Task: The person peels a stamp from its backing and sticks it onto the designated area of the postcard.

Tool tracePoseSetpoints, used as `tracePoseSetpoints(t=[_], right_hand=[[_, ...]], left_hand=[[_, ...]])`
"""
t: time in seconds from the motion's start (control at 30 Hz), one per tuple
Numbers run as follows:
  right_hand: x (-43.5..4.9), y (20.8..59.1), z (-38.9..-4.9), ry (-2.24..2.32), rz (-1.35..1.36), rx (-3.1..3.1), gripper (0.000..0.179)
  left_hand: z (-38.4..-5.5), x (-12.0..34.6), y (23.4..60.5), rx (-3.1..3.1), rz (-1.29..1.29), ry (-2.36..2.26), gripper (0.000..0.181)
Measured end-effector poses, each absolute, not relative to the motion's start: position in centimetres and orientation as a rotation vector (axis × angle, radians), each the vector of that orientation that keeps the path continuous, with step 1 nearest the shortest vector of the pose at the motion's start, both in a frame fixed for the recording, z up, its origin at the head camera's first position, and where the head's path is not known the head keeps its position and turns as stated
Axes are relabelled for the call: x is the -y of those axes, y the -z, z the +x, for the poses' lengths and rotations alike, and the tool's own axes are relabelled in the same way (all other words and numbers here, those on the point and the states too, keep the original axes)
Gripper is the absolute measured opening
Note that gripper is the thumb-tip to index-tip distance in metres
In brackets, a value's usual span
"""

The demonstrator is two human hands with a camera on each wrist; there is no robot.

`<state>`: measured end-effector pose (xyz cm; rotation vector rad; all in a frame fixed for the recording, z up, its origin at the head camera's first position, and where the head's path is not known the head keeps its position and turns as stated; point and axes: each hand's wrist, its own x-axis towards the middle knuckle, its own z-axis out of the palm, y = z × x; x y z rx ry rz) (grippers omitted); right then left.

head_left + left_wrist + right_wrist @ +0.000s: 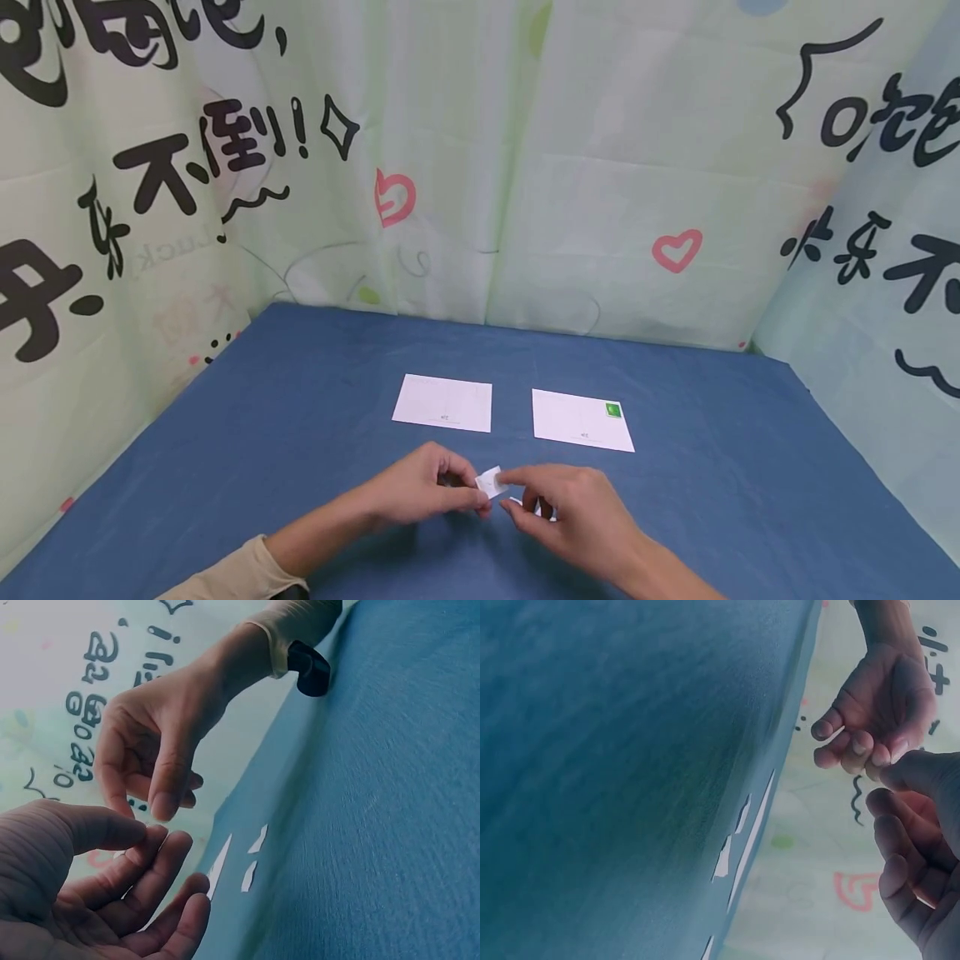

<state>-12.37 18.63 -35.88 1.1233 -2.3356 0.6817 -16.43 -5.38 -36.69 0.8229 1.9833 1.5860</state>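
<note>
My left hand (427, 490) pinches a small white piece of paper (490, 482) between thumb and fingers, above the blue table. My right hand (581, 510) is beside it, its index fingertip touching the paper's right edge while its thumb stands apart. Past the hands lie two white cards: a left card (442, 403) and a right card (577, 422) with a green stamp (613, 410) at its upper right corner. Two ragged paper scraps (258, 840) lie on the table in the left wrist view; in the head view my right hand largely hides them.
A blue cloth (300, 400) covers the table. Behind and along both sides hangs a pale green curtain (450, 167) with black lettering and red hearts.
</note>
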Motion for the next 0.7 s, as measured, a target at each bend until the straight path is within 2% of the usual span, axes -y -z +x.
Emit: tracePoseSetpoints(t=[0.2,0.47,0.7], right_hand=[[-18.44,36.03,-12.33,-0.671,1.170,2.314,0.030],[-18.31,36.51,-12.71,-0.668,1.237,2.190,0.018],[-18.06,36.46,-12.74,-0.679,1.202,2.197,0.019]], left_hand=[[-16.37,5.47,36.55,-1.867,0.751,-1.614,0.019],[-16.24,5.42,36.66,-1.769,0.705,-1.626,0.024],[-16.27,5.39,36.51,-1.770,0.680,-1.626,0.027]])
